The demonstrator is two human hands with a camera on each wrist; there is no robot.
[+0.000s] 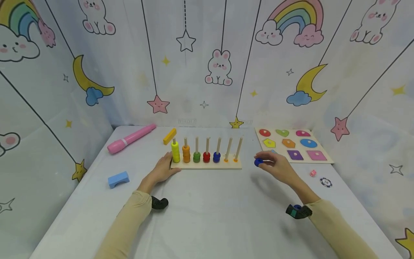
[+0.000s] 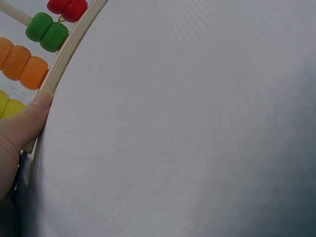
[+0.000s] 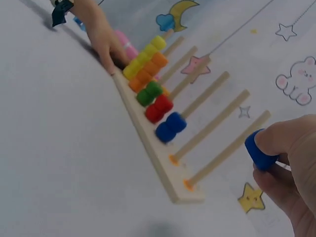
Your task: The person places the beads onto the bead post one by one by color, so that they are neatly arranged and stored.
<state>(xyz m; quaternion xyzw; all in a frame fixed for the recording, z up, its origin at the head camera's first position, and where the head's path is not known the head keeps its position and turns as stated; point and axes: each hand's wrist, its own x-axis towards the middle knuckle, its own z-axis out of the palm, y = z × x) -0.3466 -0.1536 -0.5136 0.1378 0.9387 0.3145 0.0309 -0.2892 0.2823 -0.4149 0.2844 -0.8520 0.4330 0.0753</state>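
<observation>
A wooden stacking board [image 1: 207, 166] with a row of upright pegs stands on the table. At its left end my left hand [image 1: 159, 170] grips the board, thumb along the front edge; the other fingers are partly hidden. Yellow beads [image 1: 175, 152], orange beads [image 1: 186, 154], green beads [image 3: 149, 94], red beads [image 3: 159, 108] and blue beads [image 3: 171, 127] sit on the pegs from left to right. The two rightmost pegs are bare. Right of the board, my right hand [image 1: 277, 168] pinches a loose blue bead [image 3: 260, 150] between thumb and fingers, apart from the pegs.
A shape puzzle board [image 1: 275, 138] lies at the back right, with a pink die [image 1: 312, 173] and a poker chip [image 1: 326, 182] before it. At left are a pink marker [image 1: 132, 139], a yellow block [image 1: 169, 136] and a blue arch block [image 1: 118, 179].
</observation>
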